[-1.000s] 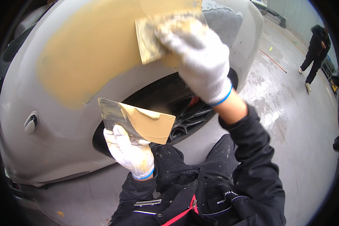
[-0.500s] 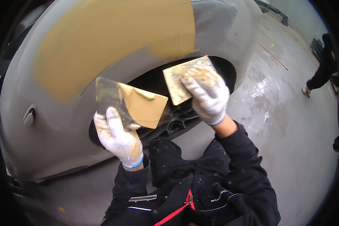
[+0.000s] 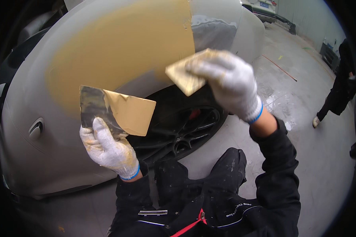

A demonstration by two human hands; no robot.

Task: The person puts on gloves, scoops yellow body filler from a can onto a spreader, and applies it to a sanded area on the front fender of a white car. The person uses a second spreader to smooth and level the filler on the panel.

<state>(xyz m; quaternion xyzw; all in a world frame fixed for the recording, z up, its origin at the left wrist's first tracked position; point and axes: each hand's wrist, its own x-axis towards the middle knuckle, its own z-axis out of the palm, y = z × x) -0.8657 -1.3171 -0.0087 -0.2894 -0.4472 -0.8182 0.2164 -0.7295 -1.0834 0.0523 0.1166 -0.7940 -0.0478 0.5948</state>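
My left hand (image 3: 110,148), in a white knit glove stained with putty, grips a flat putty board (image 3: 93,104) by its lower left part. Smooth tan putty (image 3: 134,112) covers the board's right side. In my gloved right hand (image 3: 235,83) is a putty spreader (image 3: 186,77), a squarish plate smeared with tan putty, slightly blurred and held tilted. It is up in front of the grey car body panel, above the wheel (image 3: 182,138). A broad patch of tan filler (image 3: 126,51) coats the panel; a darker grey bare patch (image 3: 213,33) borders it on the right.
The car's door handle (image 3: 36,128) juts out at left. On the grey floor at right lies a thin red rod (image 3: 280,68). A person in dark clothes (image 3: 336,91) stands at the far right. Another car (image 3: 261,8) is in the background.
My right hand has moved up and to the right, tilting the spreader. My left hand with the board has shifted left. My view has moved, showing more of the wheel.
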